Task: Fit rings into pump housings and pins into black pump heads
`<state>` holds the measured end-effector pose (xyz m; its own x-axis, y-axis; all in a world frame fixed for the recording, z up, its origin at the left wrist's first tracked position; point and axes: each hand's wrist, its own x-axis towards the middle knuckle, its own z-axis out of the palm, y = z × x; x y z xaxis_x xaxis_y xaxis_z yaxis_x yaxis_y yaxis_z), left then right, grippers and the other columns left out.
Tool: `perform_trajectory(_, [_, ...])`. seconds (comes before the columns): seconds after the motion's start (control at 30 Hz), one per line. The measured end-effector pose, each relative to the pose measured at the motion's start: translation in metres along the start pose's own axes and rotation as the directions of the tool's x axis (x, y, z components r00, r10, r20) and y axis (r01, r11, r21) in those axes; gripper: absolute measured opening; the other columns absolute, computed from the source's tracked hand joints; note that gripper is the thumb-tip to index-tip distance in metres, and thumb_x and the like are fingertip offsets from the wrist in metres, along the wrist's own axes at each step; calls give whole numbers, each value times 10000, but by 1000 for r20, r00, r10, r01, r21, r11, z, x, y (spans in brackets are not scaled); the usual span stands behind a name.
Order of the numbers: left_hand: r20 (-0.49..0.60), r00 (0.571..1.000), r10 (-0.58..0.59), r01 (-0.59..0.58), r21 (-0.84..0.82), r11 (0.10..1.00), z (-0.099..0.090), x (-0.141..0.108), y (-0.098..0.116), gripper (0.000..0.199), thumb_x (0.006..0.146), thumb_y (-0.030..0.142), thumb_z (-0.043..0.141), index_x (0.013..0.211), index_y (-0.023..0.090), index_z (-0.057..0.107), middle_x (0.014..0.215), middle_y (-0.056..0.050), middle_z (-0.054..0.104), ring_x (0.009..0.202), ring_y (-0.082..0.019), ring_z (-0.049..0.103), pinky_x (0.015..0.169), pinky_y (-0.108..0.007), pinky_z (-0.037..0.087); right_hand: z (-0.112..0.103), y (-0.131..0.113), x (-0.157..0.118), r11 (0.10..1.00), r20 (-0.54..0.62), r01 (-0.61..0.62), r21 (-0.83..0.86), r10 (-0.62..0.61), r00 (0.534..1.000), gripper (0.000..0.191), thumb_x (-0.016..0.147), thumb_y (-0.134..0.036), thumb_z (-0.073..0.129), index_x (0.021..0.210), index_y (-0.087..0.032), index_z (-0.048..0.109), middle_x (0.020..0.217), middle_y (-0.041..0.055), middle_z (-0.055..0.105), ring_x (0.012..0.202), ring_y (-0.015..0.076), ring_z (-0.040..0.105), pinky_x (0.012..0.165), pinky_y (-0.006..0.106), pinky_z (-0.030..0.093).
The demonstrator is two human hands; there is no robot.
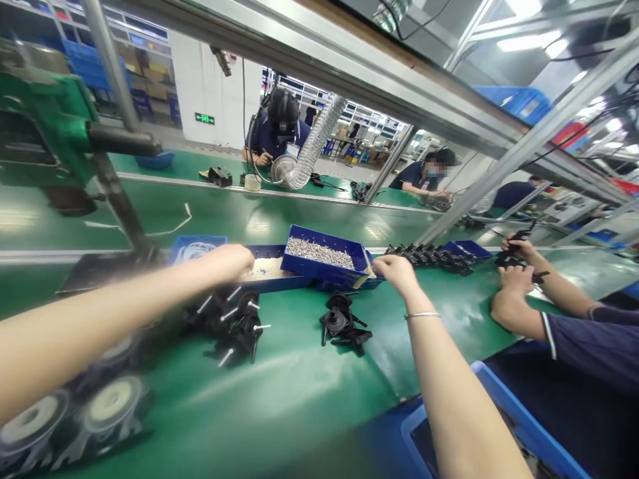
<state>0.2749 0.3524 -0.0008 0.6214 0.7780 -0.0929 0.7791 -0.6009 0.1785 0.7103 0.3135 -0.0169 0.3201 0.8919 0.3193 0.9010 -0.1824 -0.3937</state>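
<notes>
My left hand (232,261), blurred and with its fingers turned down out of sight, is over the left end of a long blue bin (294,285) of small cream-coloured pieces (267,268). A second blue bin (319,267), full of short metal pins (319,253), sits tilted on top of it. At that bin's taped right end is my right hand (397,271), thumb and fingers pinched together; what they hold is hidden. Below the bins lie black plastic parts (339,322). More black parts with white pins (242,322) stand under my left forearm.
Round black parts with pale centres (112,402) lie at lower left, near a green machine (54,113). A blue crate (414,426) is at lower right. A co-worker's hands (516,266) hold a black part at right. A row of black parts (432,258) stands beyond.
</notes>
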Motion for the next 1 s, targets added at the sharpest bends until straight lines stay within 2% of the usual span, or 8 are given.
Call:
perform_trajectory(0.1, [56,998,-15,15,4,1000,19,33,-2,69,662,114,674,642,176,696,706,-74,695,689,-220,646,688,-282,459,25,1,16,994,193,1,-109,20,981,224,926,-360,669,889,-139,681,874,37,714,814,171,691,791,330,563])
perform_trajectory(0.2, [105,993,-46,46,2,999,32,51,-7,121,585,93,707,663,186,709,705,-53,690,678,-205,634,662,-265,444,42,0,27,984,283,29,-175,22,959,212,941,-344,660,993,-138,664,1002,61,684,907,180,673,832,354,561])
perform_trajectory(0.37, [152,986,-67,70,-16,997,36,62,-14,56,587,131,720,590,179,692,577,-31,630,608,-192,602,612,-263,416,49,10,30,981,291,84,-175,-30,956,130,926,-238,650,976,-123,682,994,82,709,950,208,678,864,352,535])
perform_trajectory(0.53, [117,990,-82,88,-48,995,31,58,-15,37,676,188,690,647,195,712,611,-24,655,626,-177,601,600,-248,397,49,16,23,989,258,86,-122,-52,965,119,839,-148,626,864,-101,733,936,162,747,930,283,700,789,275,498])
perform_trajectory(0.67, [47,995,-90,94,-82,992,24,51,-12,87,708,144,658,640,182,697,654,-41,681,655,-182,617,602,-246,388,47,10,23,995,277,93,-28,-82,957,137,795,-138,638,889,-117,736,962,148,755,931,276,706,790,267,508])
perform_trajectory(0.83, [-106,989,-99,78,-189,979,-11,22,-9,87,770,157,617,717,169,685,770,-36,727,736,-175,646,641,-232,416,45,5,21,997,268,38,70,-55,962,118,844,-231,696,774,-137,683,806,59,725,810,207,689,807,321,523])
perform_trajectory(0.93, [-186,975,-124,58,-326,944,-37,-26,-2,166,826,339,629,788,187,684,821,-9,740,762,-173,660,684,-236,462,46,5,19,989,215,-25,149,-8,977,253,897,-325,683,728,-144,635,731,-13,667,744,167,659,794,339,525])
perform_trajectory(1.0, [-208,960,-185,33,-573,819,-42,-70,13,254,760,455,707,767,202,688,788,-4,732,733,-191,657,690,-264,487,47,6,17,970,147,-56,236,22,989,279,870,-357,705,698,-150,629,698,-16,653,735,170,648,785,335,515])
